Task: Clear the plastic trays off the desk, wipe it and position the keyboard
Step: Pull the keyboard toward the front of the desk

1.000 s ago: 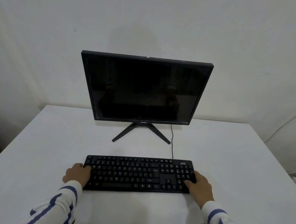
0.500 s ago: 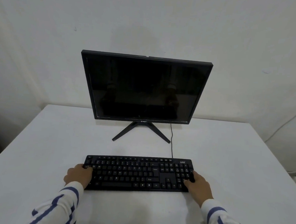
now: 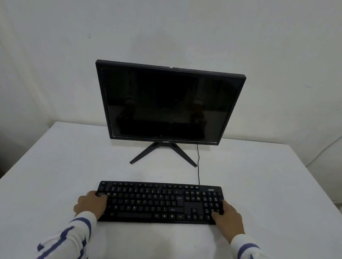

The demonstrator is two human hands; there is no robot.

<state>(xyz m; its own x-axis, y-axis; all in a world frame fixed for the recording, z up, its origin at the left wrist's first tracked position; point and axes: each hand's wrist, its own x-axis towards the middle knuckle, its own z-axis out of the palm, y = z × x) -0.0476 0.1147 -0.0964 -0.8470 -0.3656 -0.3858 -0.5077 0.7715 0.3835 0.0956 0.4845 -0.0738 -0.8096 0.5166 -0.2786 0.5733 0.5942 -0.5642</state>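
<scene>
White desk bears the keyboard centred before the monitor, left hand and right hand gripping its ends, fingers curled, seemingly to square it.

The white surface is matte and plain, and its far edge and both side edges are in view. A black keyboard lies flat on its near part, roughly centred from left to right, with its long side square to the viewer. Farther back, apart from the keyboard, a black monitor stands on a V-shaped stand whose two feet rest on the surface (the screen is dark). A thin black cable runs over the surface from the keyboard's far edge, past the stand's right foot, to below the monitor.
</scene>
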